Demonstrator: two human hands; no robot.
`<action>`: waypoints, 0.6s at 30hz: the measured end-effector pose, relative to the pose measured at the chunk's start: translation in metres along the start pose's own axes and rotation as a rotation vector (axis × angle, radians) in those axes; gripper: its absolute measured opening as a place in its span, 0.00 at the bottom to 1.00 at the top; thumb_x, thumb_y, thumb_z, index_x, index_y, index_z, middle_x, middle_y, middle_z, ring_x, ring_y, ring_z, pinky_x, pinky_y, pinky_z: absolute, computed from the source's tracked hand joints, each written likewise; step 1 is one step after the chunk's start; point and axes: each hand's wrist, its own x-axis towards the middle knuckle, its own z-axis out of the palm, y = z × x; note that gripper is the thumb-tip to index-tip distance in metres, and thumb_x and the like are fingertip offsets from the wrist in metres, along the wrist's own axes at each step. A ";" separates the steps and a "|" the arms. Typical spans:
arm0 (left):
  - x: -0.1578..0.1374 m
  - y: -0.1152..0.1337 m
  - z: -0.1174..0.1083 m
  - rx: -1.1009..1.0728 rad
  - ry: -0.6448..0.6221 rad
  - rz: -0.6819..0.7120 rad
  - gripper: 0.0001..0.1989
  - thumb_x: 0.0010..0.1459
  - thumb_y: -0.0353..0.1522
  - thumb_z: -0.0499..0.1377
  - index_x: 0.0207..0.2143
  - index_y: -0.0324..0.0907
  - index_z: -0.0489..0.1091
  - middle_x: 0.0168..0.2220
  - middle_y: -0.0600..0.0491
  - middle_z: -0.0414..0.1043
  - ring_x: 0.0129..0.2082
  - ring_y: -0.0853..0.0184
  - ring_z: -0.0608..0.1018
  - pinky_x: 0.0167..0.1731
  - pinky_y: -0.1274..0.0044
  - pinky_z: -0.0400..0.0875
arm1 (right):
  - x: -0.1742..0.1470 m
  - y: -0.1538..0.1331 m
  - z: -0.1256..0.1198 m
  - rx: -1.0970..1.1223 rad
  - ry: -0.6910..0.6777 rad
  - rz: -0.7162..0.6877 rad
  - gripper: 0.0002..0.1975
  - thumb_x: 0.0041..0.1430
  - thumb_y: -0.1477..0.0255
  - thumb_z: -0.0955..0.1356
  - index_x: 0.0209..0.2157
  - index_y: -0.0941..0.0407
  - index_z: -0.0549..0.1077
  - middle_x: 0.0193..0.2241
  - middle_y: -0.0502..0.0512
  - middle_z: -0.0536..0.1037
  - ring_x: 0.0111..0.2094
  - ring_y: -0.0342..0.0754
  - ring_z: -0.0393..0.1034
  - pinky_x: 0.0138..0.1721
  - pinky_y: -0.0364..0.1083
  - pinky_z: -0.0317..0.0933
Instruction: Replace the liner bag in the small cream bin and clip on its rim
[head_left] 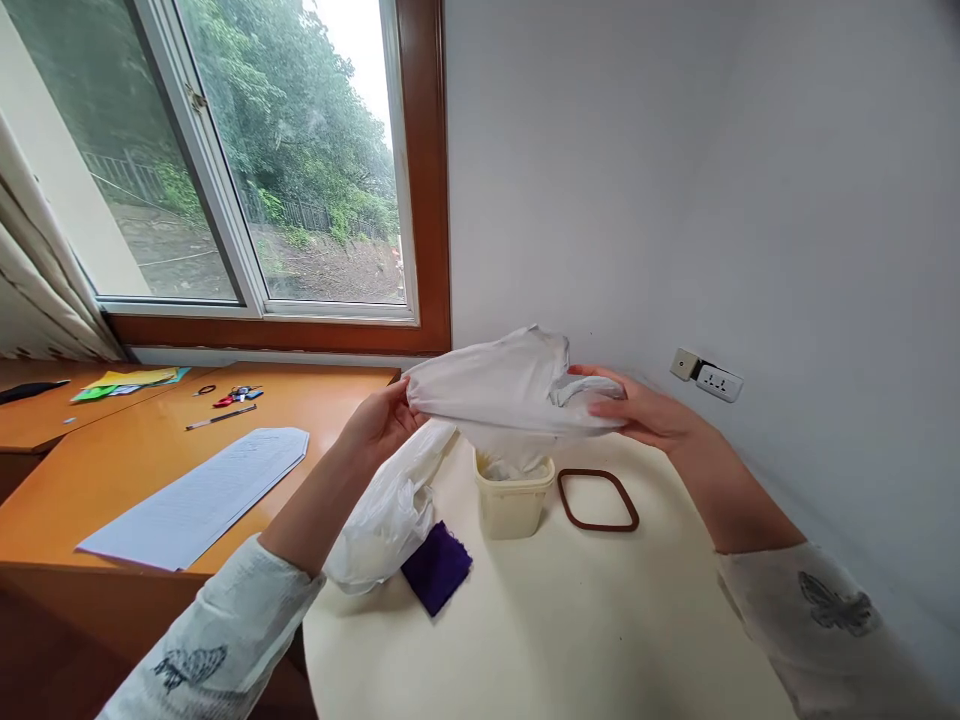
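Observation:
A white plastic bag (495, 385) is stretched sideways in the air between my two hands. My left hand (382, 420) pinches its left end, fingers closed on the plastic. At the other end, my right hand (637, 405) grips the bag near what look like its handles. Below the bag, a small cream bin (514, 510) stands upright on the round table, with some whitish plastic showing inside. Right of the bin lies a brown rounded-square ring (636, 518). Another crumpled white plastic bag (390, 520) rests to the left, beside a folded purple cloth (437, 568).
The cream round table (570, 640) adjoins an orange-brown desk (337, 390). On the desk lie paper sheets (202, 495), a pen (221, 417), keys (238, 397) and coloured papers (131, 380). A window (300, 150) is behind; a wall socket (718, 381) is at right.

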 end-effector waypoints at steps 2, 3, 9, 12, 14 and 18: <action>-0.002 -0.004 -0.002 0.060 -0.014 -0.022 0.09 0.60 0.24 0.48 0.36 0.34 0.67 0.26 0.50 0.72 0.23 0.72 0.75 0.24 0.80 0.74 | -0.002 0.005 -0.003 -0.120 -0.047 0.065 0.35 0.38 0.71 0.74 0.51 0.47 0.65 0.39 0.50 0.75 0.40 0.50 0.69 0.37 0.46 0.63; -0.004 -0.005 -0.004 0.117 -0.029 -0.031 0.08 0.59 0.24 0.49 0.36 0.34 0.68 0.26 0.51 0.71 0.22 0.72 0.74 0.23 0.81 0.73 | -0.002 0.009 -0.005 -0.206 -0.016 0.075 0.33 0.37 0.70 0.74 0.49 0.48 0.67 0.37 0.50 0.76 0.39 0.50 0.69 0.36 0.46 0.62; -0.032 -0.006 -0.012 0.693 -0.320 -0.062 0.16 0.43 0.27 0.65 0.37 0.39 0.66 0.33 0.54 0.70 0.31 0.71 0.73 0.30 0.82 0.70 | -0.009 0.034 -0.014 -0.332 0.272 0.154 0.14 0.45 0.60 0.69 0.28 0.56 0.75 0.25 0.50 0.74 0.27 0.46 0.66 0.27 0.43 0.56; -0.043 -0.008 -0.018 0.919 -0.324 -0.029 0.17 0.39 0.28 0.66 0.34 0.40 0.65 0.28 0.57 0.68 0.29 0.72 0.71 0.25 0.84 0.66 | -0.021 0.039 -0.018 -0.005 0.325 0.109 0.14 0.43 0.61 0.70 0.29 0.56 0.74 0.28 0.52 0.74 0.29 0.46 0.66 0.28 0.43 0.58; -0.044 -0.011 -0.025 0.979 -0.268 -0.007 0.10 0.42 0.30 0.63 0.28 0.39 0.65 0.23 0.59 0.65 0.23 0.74 0.68 0.20 0.85 0.61 | -0.030 0.044 -0.019 0.128 0.341 0.061 0.12 0.43 0.62 0.70 0.25 0.56 0.73 0.25 0.51 0.73 0.27 0.44 0.65 0.27 0.42 0.58; -0.040 -0.016 -0.044 0.850 -0.039 -0.010 0.07 0.44 0.32 0.58 0.20 0.39 0.62 0.17 0.59 0.60 0.16 0.75 0.63 0.16 0.84 0.55 | -0.049 0.071 -0.023 0.215 0.449 0.110 0.11 0.42 0.62 0.70 0.19 0.55 0.69 0.19 0.49 0.69 0.22 0.43 0.61 0.22 0.42 0.55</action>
